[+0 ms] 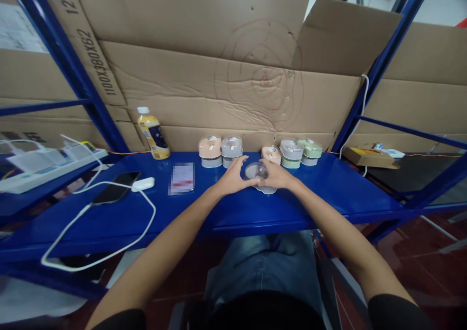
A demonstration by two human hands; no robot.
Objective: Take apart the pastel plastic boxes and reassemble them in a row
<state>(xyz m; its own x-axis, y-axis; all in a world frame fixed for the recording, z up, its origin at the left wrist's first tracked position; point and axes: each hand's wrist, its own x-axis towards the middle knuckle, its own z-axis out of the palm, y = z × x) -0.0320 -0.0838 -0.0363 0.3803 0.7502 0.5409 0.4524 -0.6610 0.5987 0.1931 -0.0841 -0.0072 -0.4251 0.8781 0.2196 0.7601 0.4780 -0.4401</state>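
On the blue table in front of me, a small round grey container with a clear lid sits between my hands. My right hand wraps around its right side, thumb on the near side. My left hand reaches in from the left, fingers stretched apart and thumb tip at the container's near edge. A pale rounded edge shows below the right thumb; whether it belongs to the same container, I cannot tell. Behind my left fingers stands a grey-topped container. A small peach-topped container is behind my right hand.
Along the back stand a peach container, a grey-and-green one and a green-and-grey one. Leftward are a blurred-out packet, a yellow drink bottle, a phone and a white cable. Cardboard lines the back.
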